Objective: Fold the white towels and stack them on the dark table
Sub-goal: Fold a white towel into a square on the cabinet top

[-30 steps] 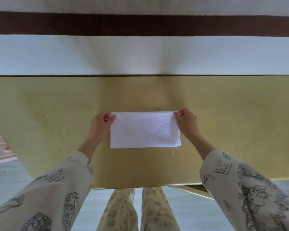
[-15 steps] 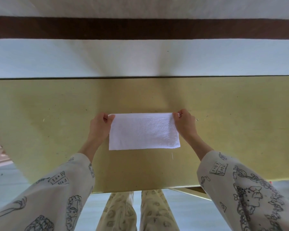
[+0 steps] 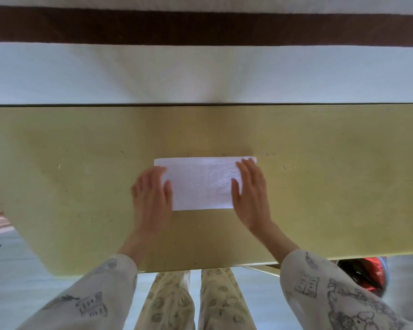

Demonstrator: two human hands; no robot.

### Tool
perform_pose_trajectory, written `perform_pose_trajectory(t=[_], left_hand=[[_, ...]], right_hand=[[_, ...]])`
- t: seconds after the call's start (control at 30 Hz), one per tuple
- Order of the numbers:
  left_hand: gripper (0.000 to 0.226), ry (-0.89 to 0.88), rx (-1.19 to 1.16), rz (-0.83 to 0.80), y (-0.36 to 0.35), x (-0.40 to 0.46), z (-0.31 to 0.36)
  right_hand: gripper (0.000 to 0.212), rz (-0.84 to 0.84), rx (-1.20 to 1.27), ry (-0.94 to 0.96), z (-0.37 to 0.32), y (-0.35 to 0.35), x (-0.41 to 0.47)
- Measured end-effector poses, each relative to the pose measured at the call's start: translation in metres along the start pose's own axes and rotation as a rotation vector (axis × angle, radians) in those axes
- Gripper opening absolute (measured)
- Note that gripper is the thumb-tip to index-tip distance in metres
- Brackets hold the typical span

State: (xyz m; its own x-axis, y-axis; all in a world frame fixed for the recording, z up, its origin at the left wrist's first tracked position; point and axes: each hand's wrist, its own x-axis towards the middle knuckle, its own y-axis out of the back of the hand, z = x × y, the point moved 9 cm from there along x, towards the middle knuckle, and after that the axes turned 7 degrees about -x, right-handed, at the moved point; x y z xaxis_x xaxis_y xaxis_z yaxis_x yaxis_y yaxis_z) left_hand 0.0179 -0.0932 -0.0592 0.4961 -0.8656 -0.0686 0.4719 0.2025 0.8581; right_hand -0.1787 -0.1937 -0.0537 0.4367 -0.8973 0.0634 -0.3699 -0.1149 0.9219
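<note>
legs (image 3: 188, 303): patterned trousers, bottom centre, below near table edge
sleeves: printed fabric, left sleeve (image 3: 88, 298) and right sleeve (image 3: 332, 294), both cut off by frame bottom
red object (image 3: 367, 272): under near right table edge, mostly hidden, not identifiable
left hand (image 3: 150, 198): flat, fingers straight and slightly apart, lying over towel's left end, palm partly on table
right hand (image 3: 250, 194): flat, fingers straight, pressing towel's right end, thumb on the cloth
towel (image 3: 200, 184): white, folded to a rectangle, flat on table (image 3: 69, 163), centre of view, between both hands
long axis: left-right, parallel to table's near edge
key relation: towel straight ahead of both hands, one end under each; neither hand clearly nearer; probable next fold end to end across the long axis
grip: none visible, nothing pinched, both palms down
table colour: reads yellow-green here, not dark; no stack or other towels in view
hidden: towel's left and right edges under hands, layer count unreadable
far: pale surface past table's far edge, dark band (image 3: 200, 27) across top, nature unclear
</note>
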Motion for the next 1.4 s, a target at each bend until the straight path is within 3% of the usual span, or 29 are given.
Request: perform_pose_trajectory(t=[0.07, 0.13, 0.33, 0.5, 0.73, 0.83, 0.93, 1.03, 1.2, 1.4], left_hand=[[0.035, -0.219, 0.050, -0.074, -0.032, -0.008, 0.029], [0.039, -0.296, 0.094, -0.132, -0.055, -0.004, 0.042], [0.052, -0.294, 0.239, -0.226, -0.079, 0.014, 0.013], [0.056, -0.309, 0.269, -0.176, -0.075, 0.014, 0.010], [0.058, -0.281, 0.191, -0.246, -0.072, 0.017, 0.011], [0.048, -0.142, 0.015, -0.096, -0.040, 0.014, 0.007], [0.031, 0.232, -0.123, 0.138, -0.001, 0.004, -0.025], [0.035, 0.580, -0.210, 0.098, -0.004, -0.010, -0.052], [0.046, 0.690, -0.212, -0.030, -0.020, -0.010, -0.050], [0.026, 0.770, -0.345, -0.022, -0.018, -0.004, -0.050]], right_hand=[[0.038, -0.072, -0.025, 0.157, -0.029, -0.025, -0.007], [0.040, -0.110, -0.077, 0.177, -0.036, -0.045, -0.002], [0.056, -0.179, -0.319, 0.168, 0.006, -0.065, 0.008], [0.063, -0.236, -0.391, 0.132, 0.013, -0.068, 0.008], [0.065, -0.286, -0.421, 0.113, 0.012, -0.070, 0.008], [0.061, -0.236, -0.355, 0.061, 0.002, -0.057, 0.008], [0.054, -0.169, -0.316, 0.092, -0.028, -0.050, 0.008], [0.052, -0.201, -0.333, 0.139, -0.040, -0.067, 0.003], [0.055, -0.198, -0.359, 0.122, -0.029, -0.082, -0.003], [0.056, -0.195, -0.351, 0.122, -0.030, -0.083, -0.003]])
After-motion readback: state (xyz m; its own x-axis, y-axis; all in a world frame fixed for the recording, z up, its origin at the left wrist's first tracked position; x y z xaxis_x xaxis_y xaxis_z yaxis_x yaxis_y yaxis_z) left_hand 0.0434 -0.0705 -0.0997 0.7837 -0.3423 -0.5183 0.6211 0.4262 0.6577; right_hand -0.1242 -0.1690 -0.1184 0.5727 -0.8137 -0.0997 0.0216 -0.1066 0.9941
